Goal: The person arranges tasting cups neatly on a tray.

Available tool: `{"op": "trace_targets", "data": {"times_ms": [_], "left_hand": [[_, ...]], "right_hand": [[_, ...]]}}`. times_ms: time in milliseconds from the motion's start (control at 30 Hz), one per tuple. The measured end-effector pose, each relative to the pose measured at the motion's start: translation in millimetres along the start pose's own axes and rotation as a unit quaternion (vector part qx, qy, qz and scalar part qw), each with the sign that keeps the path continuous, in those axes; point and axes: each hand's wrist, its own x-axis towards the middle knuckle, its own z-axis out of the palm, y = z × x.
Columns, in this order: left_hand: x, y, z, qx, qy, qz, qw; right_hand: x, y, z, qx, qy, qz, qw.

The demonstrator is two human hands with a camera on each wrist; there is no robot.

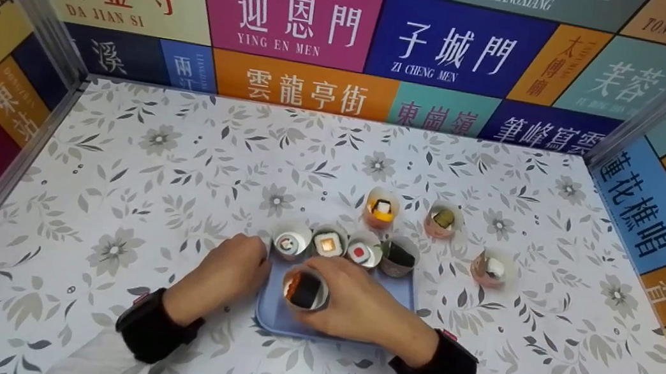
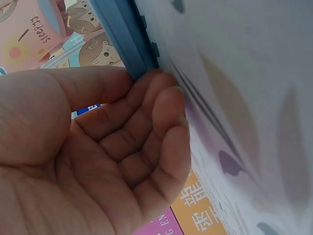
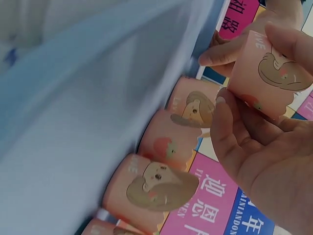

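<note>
My right hand [image 1: 350, 302] grips a pink paper cup [image 3: 257, 73] and holds it over the blue tray [image 1: 277, 321]. In the cup sits a sushi piece [image 1: 305, 289] with a dark wrap and orange topping. At the tray's left edge, my left hand [image 1: 236, 264] pinches the rim between thumb and curled fingers, as the left wrist view shows. Along the tray's far side stands a row of cups: one with a round white roll [image 1: 288, 244], one with a square-centred roll [image 1: 327, 243], one with a red-centred roll [image 1: 359, 252] and one with a dark piece [image 1: 401, 255].
Beyond the tray, on the flower-patterned table [image 1: 187, 123], stand a cup with a yellow-and-white piece [image 1: 381, 209] and a cup with a green piece [image 1: 444, 219]. Another cup [image 1: 489, 269] is to the tray's right. Printed panels [image 1: 290, 20] wall the table's back and sides.
</note>
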Motion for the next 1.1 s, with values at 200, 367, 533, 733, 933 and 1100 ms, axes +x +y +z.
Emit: {"op": "trace_targets", "data": {"times_ms": [200, 367, 533, 733, 933, 1100], "left_hand": [[0.1, 0.0, -0.6, 0.003, 0.000, 0.004, 1.0000], [-0.5, -0.7, -0.8, 0.005, -0.001, 0.012, 0.9999], [-0.9, -0.1, -0.8, 0.008, 0.000, 0.013, 0.9999], [-0.8, 1.6, -1.2, 0.010, -0.013, 0.007, 0.9998], [0.4, 3.7, -2.7, 0.022, -0.031, -0.012, 0.9992], [0.6, 3.5, -3.0, 0.024, -0.033, -0.012, 0.9991]], "right_hand": [[8, 0, 13.7, -0.002, -0.024, -0.023, 0.999], [13, 0, 21.6, -0.008, -0.044, -0.024, 0.999], [17, -1, 26.4, -0.017, -0.058, -0.019, 0.998], [17, -3, 31.4, -0.042, -0.062, -0.010, 0.997], [17, -5, 34.3, -0.048, -0.052, -0.016, 0.997], [16, -5, 34.7, -0.057, -0.054, -0.009, 0.997]]}}
